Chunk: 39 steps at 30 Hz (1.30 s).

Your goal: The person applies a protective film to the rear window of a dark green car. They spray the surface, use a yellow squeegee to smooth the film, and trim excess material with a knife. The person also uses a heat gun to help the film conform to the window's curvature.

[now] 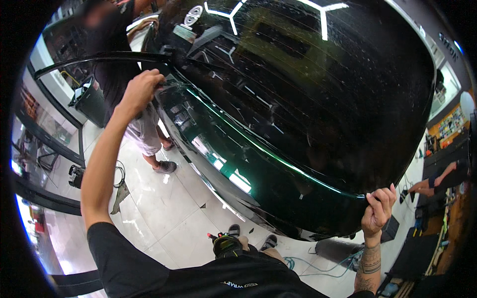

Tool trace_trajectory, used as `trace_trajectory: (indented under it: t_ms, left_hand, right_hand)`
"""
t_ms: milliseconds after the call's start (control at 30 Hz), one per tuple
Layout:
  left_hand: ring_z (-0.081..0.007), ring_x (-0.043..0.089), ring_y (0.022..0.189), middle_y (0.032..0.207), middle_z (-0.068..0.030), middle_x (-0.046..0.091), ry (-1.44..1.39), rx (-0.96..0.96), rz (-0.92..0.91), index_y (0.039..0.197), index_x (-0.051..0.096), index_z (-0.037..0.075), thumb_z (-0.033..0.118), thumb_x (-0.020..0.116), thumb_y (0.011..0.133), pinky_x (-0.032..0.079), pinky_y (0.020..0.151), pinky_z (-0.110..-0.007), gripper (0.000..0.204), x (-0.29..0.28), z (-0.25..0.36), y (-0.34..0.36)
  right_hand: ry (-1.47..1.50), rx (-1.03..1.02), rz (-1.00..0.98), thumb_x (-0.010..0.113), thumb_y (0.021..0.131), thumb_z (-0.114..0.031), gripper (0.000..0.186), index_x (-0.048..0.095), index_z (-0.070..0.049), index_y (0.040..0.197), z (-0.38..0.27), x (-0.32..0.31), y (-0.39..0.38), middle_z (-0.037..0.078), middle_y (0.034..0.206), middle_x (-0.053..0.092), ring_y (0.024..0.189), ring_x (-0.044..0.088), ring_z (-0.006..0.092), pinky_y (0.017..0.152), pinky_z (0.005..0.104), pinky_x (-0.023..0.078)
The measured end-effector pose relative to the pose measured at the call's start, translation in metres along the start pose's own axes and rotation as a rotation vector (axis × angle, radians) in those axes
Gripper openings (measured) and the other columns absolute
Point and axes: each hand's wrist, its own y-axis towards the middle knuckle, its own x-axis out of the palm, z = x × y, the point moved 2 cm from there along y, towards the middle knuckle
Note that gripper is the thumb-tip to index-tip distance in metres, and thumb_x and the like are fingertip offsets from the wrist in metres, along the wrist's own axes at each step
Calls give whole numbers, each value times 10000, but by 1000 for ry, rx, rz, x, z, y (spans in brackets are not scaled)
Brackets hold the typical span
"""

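A glossy dark green car panel curves across the middle, below a large dark rear window. My left hand is closed at the panel's far left end, pinching what looks like the crumpled edge of a thin clear film. At the near right corner my right hand is also closed, its fingertips pressed together at the panel's upper edge. Whatever lies between those fingers is too small to make out. Both arms are spread wide, one hand at each end of the panel.
Another person stands at the far left beside the car, near a long curved black strip and a dark bin. A hose and a dark cylinder lie on the tiled floor. Someone else's legs show at the right.
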Motion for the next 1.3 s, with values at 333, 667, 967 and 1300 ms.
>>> trace_trajectory:
  t_ms: [333,667,967,1300]
  left_hand:
    - [-225,606,892,896,-89,617,-513,331,329,843,679,27,155,668,780,467,628,-318,143,-60,344,-55]
    - [-192,632,898,878,-22,594,-588,472,325,820,646,100,123,653,780,555,659,-341,46,-24,240,-12]
    - [-228,629,889,885,-30,622,-477,409,238,979,732,102,5,638,752,557,726,-355,264,-19,179,2]
    - [-247,633,990,1094,-76,635,-537,265,261,1162,659,93,45,643,805,589,740,-351,361,-14,168,-56]
  right_hand:
    - [-56,49,5,533,763,73,183,662,16,880,9,4,-16,130,947,609,984,596,330,1135,592,326]
    - [-115,112,-74,522,737,63,224,664,23,906,1,-7,-17,142,1000,620,1011,596,334,1132,589,333]
    - [-162,111,-59,526,770,66,171,653,25,877,-8,-1,-7,135,982,621,1007,602,331,1129,585,336]
    - [-186,124,-65,531,751,90,185,644,42,889,-11,-3,-13,136,1002,610,1029,601,337,1132,582,333]
